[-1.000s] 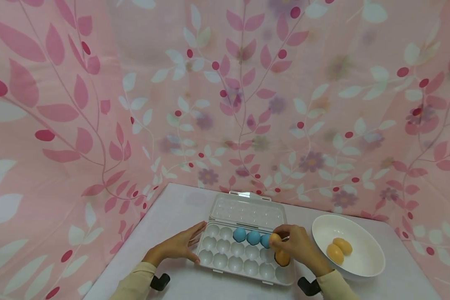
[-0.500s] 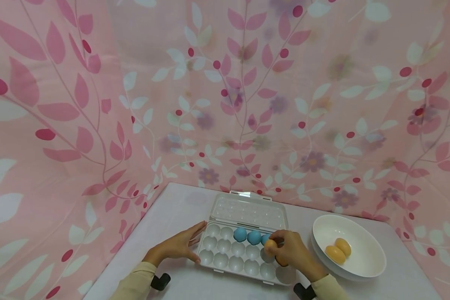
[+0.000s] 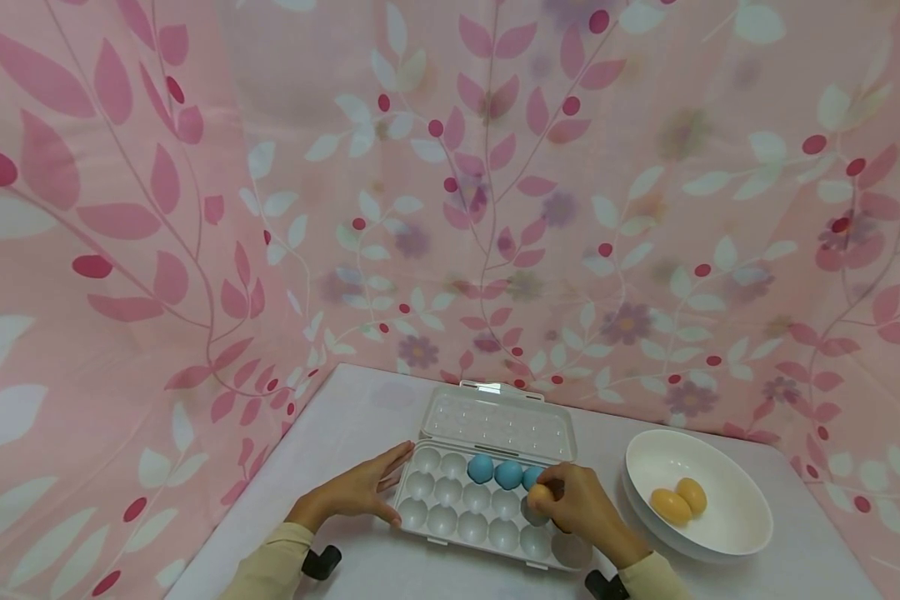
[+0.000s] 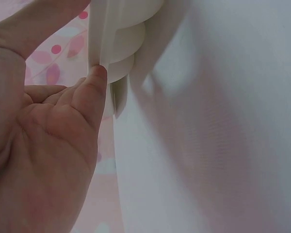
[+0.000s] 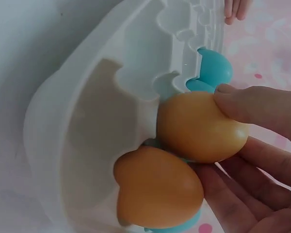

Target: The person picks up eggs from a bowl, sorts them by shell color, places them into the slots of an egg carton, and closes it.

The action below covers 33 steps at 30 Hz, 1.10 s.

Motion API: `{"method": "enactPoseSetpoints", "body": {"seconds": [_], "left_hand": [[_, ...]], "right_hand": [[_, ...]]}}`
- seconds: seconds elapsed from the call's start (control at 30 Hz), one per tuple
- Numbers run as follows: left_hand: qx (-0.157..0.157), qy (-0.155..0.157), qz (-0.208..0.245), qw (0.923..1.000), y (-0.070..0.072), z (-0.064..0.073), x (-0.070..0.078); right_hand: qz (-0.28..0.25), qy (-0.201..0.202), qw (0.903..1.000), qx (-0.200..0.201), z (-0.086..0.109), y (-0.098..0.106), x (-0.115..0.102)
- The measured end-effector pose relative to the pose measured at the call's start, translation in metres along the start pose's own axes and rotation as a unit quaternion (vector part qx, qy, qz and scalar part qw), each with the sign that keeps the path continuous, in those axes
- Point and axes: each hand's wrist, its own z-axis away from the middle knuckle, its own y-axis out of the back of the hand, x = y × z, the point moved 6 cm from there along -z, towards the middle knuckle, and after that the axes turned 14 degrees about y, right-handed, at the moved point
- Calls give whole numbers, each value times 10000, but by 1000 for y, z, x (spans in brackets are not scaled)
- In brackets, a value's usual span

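Observation:
My right hand pinches a brown egg between thumb and fingers, at a cup of the middle row in a white egg tray. Beside it in the right wrist view, a second brown egg sits in a cup; the hand hides it in the head view. Blue eggs fill part of the back row, the rightmost partly covered by my hand. At the tray's left end, my left hand rests with fingers extended, thumb near the front corner. In the left wrist view its fingertips touch the tray's edge.
A white oval bowl stands right of the tray with two orange-brown eggs inside. The tray's clear lid lies folded back behind it. A pink floral curtain hangs along the table's back and left.
My right hand has moved slightly left and toward me with the brown egg, from the back row to the middle row. The left hand has stayed in place.

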Motion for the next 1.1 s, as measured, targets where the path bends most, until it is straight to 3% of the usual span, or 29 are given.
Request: {"method": "enactPoseSetpoints", "body": {"seconds": [0.6,0.8,1.1], "left_hand": [[22,17,-38,10000,0,0,5],[-13,54,22,10000,0,1,4],[8,20,14,10000,-1,3,3]], "right_hand": [[253,122,9995,118,1,3,1],[256,96,9981,545,-3,29,2],[868,246,9939,639,-7,87,13]]}}
